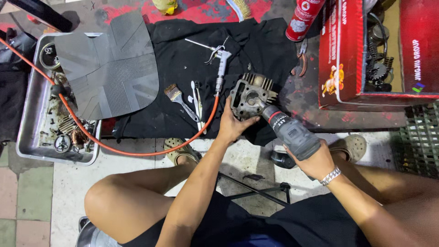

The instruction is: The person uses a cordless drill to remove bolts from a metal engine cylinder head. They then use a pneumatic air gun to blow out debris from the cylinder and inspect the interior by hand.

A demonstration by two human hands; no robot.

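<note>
A: The left hand (231, 127) steadies the engine cylinder (249, 97) on the black cloth (183, 91) spread over the floor, fingers wrapped around its near edge. The right hand (315, 162) grips the cordless rotary tool (289, 131), fingers closed round the handle, its tip pushed into the bore.

B: And the likely trouble?

A: The cylinder rests loose on soft cloth (nothing clamps it), so a snagging tip could probably twist it out of that one-handed hold or skid towards the left fingers. The orange air hose (137, 151) curves just beside the left wrist; a jerk could catch it and drag the air blow gun (221, 61).

B: Anything else close?

A: A paintbrush (176, 97) lies left of the cylinder, and a spray can (302, 19) and a red cardboard box (343, 55) sit further right, apart from it.
</note>
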